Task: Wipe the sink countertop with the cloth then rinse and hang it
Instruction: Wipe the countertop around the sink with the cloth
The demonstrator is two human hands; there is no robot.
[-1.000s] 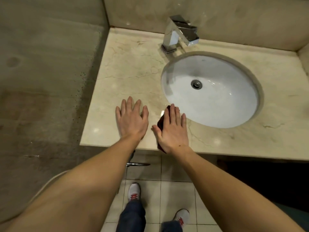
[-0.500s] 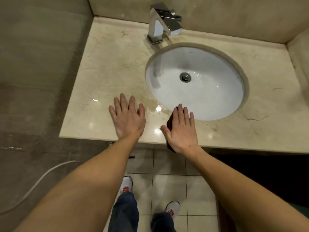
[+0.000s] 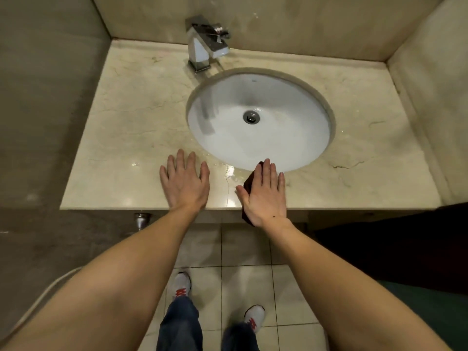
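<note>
Plainly we are in the wiping step. Our right hand (image 3: 264, 196) lies flat, fingers straight and close together, pressing the dark red cloth (image 3: 249, 183) onto the marble countertop (image 3: 131, 138) at about 6 o'clock of the sink basin (image 3: 228, 138), right on the front strip. Only a sliver of the cloth shows past the thumb side of the palm, and one corner hangs over the counter's front lip below the wrist. Our left hand (image 3: 186, 182) rests palm-down on bare stone at about 8 o'clock of the basin, fingers slightly spread, holding nothing, near the right hand but apart from it. Between the two hands a shiny wet patch (image 3: 230, 171) sits by the basin's 7 o'clock rim. We judge the wipe far from finished: the stone out toward 3 o'clock and the back strip by the faucet (image 3: 206, 44) at 11 o'clock look untouched, though we cannot tell wet from dry there. The next move calls for even palm pressure while sliding the cloth sideways along the front strip, so that it neither bunches nor slips off the lip. Rinsing and hanging come afterwards, and we see no hanging place.
</note>
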